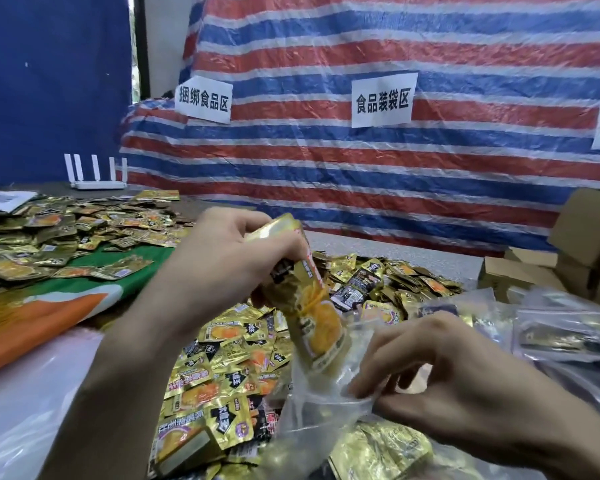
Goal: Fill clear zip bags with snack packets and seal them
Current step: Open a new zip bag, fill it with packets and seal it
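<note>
My left hand grips a stack of gold snack packets by its top end, tilted with the lower end inside the mouth of a clear zip bag. My right hand pinches the bag's rim and holds the mouth wide. Gold packets show through the bag's lower part. A heap of loose gold and black snack packets lies on the table under both hands.
A second heap of gold packets covers the far left, on a green and orange cloth. Filled clear bags lie at the right, with cardboard boxes behind. A white router and a striped tarp stand at the back.
</note>
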`<action>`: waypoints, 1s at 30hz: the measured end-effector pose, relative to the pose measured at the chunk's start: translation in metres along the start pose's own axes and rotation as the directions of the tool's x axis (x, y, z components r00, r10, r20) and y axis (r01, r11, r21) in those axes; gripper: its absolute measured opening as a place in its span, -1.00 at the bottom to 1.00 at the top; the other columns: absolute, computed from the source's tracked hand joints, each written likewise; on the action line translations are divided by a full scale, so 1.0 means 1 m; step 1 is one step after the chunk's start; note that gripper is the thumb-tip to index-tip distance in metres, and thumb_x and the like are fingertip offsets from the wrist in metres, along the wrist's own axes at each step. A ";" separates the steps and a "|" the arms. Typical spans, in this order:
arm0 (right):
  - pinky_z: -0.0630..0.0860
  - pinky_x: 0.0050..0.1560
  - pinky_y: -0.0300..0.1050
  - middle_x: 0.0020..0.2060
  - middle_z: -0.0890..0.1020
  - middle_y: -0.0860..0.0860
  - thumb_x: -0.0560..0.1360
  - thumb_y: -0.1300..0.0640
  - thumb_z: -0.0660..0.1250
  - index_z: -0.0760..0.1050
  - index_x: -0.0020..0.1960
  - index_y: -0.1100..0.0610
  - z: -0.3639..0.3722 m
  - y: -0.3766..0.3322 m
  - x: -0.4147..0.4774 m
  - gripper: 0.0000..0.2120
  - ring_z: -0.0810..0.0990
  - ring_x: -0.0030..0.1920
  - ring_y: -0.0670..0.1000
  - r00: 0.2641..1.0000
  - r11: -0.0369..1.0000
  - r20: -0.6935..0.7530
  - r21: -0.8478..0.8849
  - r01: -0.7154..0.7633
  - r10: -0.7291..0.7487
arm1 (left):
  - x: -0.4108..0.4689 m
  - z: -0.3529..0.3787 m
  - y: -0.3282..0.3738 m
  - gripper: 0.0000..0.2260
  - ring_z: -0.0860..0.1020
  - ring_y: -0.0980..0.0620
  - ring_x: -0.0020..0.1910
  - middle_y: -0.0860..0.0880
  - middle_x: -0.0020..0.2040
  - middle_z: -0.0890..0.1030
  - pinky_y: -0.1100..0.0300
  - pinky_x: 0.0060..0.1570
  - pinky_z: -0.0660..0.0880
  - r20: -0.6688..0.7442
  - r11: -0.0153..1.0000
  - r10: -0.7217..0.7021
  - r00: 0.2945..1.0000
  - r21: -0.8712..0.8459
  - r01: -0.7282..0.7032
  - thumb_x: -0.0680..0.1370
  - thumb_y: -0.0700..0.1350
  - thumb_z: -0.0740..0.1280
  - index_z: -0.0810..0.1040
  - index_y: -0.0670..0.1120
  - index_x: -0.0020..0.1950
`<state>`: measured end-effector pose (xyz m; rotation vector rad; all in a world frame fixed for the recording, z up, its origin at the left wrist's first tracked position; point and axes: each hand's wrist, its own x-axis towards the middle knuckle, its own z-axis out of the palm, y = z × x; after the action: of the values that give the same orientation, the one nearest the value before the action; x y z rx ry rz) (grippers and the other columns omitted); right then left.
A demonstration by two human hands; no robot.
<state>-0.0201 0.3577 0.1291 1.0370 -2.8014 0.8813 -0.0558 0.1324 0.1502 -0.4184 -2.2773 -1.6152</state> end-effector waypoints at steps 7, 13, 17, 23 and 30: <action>0.44 -0.34 -0.34 -0.22 0.68 -0.17 0.41 0.18 0.51 0.73 -0.11 -0.06 0.008 -0.002 0.003 -0.85 0.64 -0.27 -0.09 0.976 0.990 -0.172 -0.056 0.127 -0.135 | 0.003 0.032 -0.009 -0.83 0.64 0.11 -0.16 0.11 -0.16 0.68 0.08 -0.07 0.60 0.234 0.993 0.000 0.972 0.114 -0.027 0.43 0.15 0.40 0.61 0.17 -0.02; 0.55 -0.33 -0.17 -0.21 0.68 -0.14 0.42 0.21 0.53 0.73 -0.14 -0.02 -0.006 -0.001 -0.004 -0.86 0.66 -0.25 -0.06 0.978 0.994 -0.186 -0.076 0.080 -0.093 | 0.003 0.033 -0.013 -0.79 0.67 -0.01 -0.18 -0.04 -0.13 0.69 -0.08 -0.06 0.63 0.351 0.991 -0.018 0.936 0.129 -0.029 0.46 0.12 0.48 0.64 0.05 -0.01; 0.57 -0.32 -0.04 -0.27 0.67 -0.10 0.43 0.12 0.53 0.67 -0.17 -0.02 -0.013 -0.002 -0.011 -0.94 0.65 -0.31 -0.03 0.983 0.996 -0.165 -0.058 0.068 -0.076 | 0.006 0.017 -0.010 -0.69 0.67 0.12 -0.22 -0.01 -0.13 0.72 0.30 -0.25 0.56 0.402 0.997 -0.001 0.916 0.066 -0.028 0.24 0.08 0.58 0.70 0.08 -0.06; 0.58 -0.34 -0.02 -0.32 0.66 -0.02 0.40 0.05 0.50 0.62 -0.19 -0.05 -0.020 -0.005 -0.020 -0.93 0.65 -0.36 -0.02 0.991 0.998 -0.125 -0.047 0.047 -0.052 | 0.009 0.004 -0.013 -0.79 0.66 -0.05 -0.24 -0.15 -0.11 0.71 0.17 -0.23 0.57 0.439 0.996 0.041 0.898 -0.092 -0.001 0.42 -0.13 0.46 0.68 0.04 0.04; 0.53 -0.35 -0.24 -0.19 0.66 0.06 0.37 0.10 0.50 0.57 -0.22 -0.11 -0.023 0.003 -0.017 -0.85 0.66 -0.34 -0.07 0.992 0.990 -0.051 -0.086 -0.115 0.111 | 0.038 0.023 -0.047 -0.78 0.64 -0.06 -0.41 -0.18 -0.20 0.71 0.22 -0.46 0.53 0.364 0.990 -0.066 0.929 -0.093 0.107 0.65 0.02 0.22 0.57 -0.06 0.15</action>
<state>-0.0129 0.3816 0.1429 0.8425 -2.8558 0.7717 -0.1120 0.1417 0.1189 -0.7037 -2.5039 -1.8441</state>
